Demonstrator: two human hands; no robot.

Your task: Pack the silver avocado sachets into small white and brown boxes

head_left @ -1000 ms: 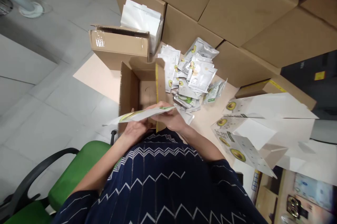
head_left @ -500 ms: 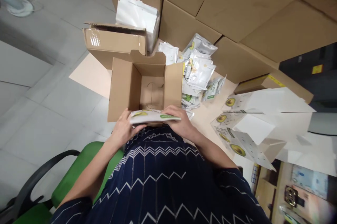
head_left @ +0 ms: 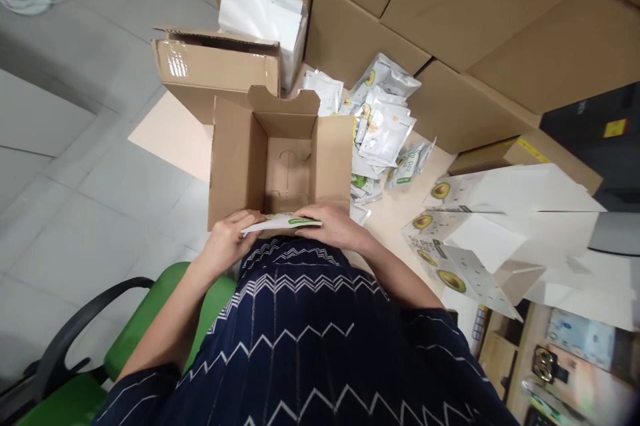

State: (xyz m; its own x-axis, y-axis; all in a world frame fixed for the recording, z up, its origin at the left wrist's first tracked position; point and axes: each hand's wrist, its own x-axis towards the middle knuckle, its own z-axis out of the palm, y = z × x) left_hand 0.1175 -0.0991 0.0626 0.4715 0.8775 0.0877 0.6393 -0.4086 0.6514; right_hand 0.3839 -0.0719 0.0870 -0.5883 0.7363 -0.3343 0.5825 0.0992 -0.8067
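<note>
A flat white packet with a green avocado print [head_left: 280, 222] lies level between both hands at the near edge of an open brown carton [head_left: 235, 159]. My left hand [head_left: 227, 239] grips its left end, fingers curled over it. My right hand [head_left: 333, 226] presses on its right end, fingers together. The carton stands upright in front of me, its inside bare. A heap of similar silver and white packets [head_left: 380, 126] lies just right of the carton on the table.
A second open carton [head_left: 215, 73] with white sheets [head_left: 263, 9] behind it stands beyond. Stacked brown boxes [head_left: 450, 6] wall the back. Folded white avocado-print boxes [head_left: 480, 239] lie at right. A green chair [head_left: 150, 326] is under me, grey floor at left.
The packet, held tilted and spread out a second ago, is now level and lower at the carton's near edge. The carton has turned so its opening faces me squarely.
</note>
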